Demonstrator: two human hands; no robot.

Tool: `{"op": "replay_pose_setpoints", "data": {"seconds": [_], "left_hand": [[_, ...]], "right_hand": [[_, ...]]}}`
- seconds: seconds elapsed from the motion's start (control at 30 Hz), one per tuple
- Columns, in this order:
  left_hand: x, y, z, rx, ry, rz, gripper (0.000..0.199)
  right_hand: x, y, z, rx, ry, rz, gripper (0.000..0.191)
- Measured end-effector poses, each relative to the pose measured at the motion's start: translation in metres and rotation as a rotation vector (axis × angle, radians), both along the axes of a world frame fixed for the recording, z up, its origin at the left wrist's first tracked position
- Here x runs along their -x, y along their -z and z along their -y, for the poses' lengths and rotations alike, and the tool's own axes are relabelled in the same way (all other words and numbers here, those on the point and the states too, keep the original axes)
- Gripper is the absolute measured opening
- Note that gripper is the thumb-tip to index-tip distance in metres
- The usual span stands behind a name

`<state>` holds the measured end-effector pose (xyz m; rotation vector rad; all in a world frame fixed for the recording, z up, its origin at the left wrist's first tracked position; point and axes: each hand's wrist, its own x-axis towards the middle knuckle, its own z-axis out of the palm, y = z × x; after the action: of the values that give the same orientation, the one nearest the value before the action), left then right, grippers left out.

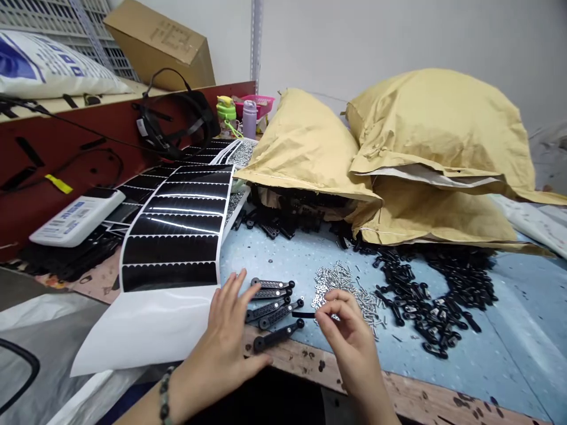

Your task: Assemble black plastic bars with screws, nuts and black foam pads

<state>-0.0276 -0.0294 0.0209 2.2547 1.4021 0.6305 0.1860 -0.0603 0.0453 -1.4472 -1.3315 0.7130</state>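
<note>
My left hand is spread open, its fingertips beside a small row of black ribbed plastic arms at the table's front edge. One more black arm lies nearest me, between thumb and fingers. Thumb and forefinger of my right hand pinch one end of a thin black strip, which points left toward the arms. Just behind that hand is a pile of small silver screws. Left of my left hand lies a backing sheet of glossy black labels.
Small black plastic parts are heaped on the blue table to the right. Large paper sacks stand behind. At the left are a white device, a red board and a head strap. Bottles stand farther back.
</note>
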Motion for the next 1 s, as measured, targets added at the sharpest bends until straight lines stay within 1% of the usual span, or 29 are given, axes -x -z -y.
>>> {"op": "replay_pose_setpoints", "data": {"seconds": [0.07, 0.13, 0.17, 0.23, 0.3, 0.37, 0.43, 0.57, 0.77, 0.9, 1.0], "left_hand": [[-0.003, 0.012, 0.004, -0.096, 0.022, -0.069, 0.081], [-0.003, 0.018, 0.008, -0.186, 0.024, -0.08, 0.068], [-0.001, 0.019, 0.01, -0.227, 0.043, -0.08, 0.061], [0.005, 0.019, 0.017, -0.308, 0.124, -0.099, 0.047], [0.012, 0.017, 0.024, -0.355, 0.207, -0.145, 0.039], [0.017, 0.016, 0.028, -0.36, 0.267, -0.196, 0.038], [0.019, 0.017, 0.03, -0.352, 0.296, -0.221, 0.041], [0.019, 0.019, 0.029, -0.344, 0.312, -0.22, 0.046], [0.02, 0.02, 0.03, -0.328, 0.338, -0.254, 0.048], [0.02, 0.021, 0.031, -0.317, 0.345, -0.248, 0.048], [0.018, 0.024, 0.033, -0.293, 0.285, -0.144, 0.043]], "right_hand": [[-0.001, 0.014, 0.0, 0.094, -0.035, -0.07, 0.023], [0.005, 0.025, -0.001, 0.119, -0.031, -0.087, 0.028], [0.008, 0.03, -0.002, 0.122, -0.024, -0.081, 0.029], [0.014, 0.036, -0.004, 0.134, -0.031, -0.068, 0.032], [0.018, 0.039, -0.006, 0.161, -0.055, -0.057, 0.033], [0.019, 0.041, -0.008, 0.195, -0.073, -0.052, 0.033], [0.019, 0.042, -0.01, 0.232, -0.083, -0.055, 0.03], [0.019, 0.042, -0.015, 0.287, -0.103, -0.041, 0.022], [0.02, 0.042, -0.018, 0.319, -0.107, -0.051, 0.022], [0.019, 0.043, -0.019, 0.335, -0.122, -0.052, 0.022], [0.018, 0.042, -0.02, 0.366, -0.127, -0.058, 0.021]]}}
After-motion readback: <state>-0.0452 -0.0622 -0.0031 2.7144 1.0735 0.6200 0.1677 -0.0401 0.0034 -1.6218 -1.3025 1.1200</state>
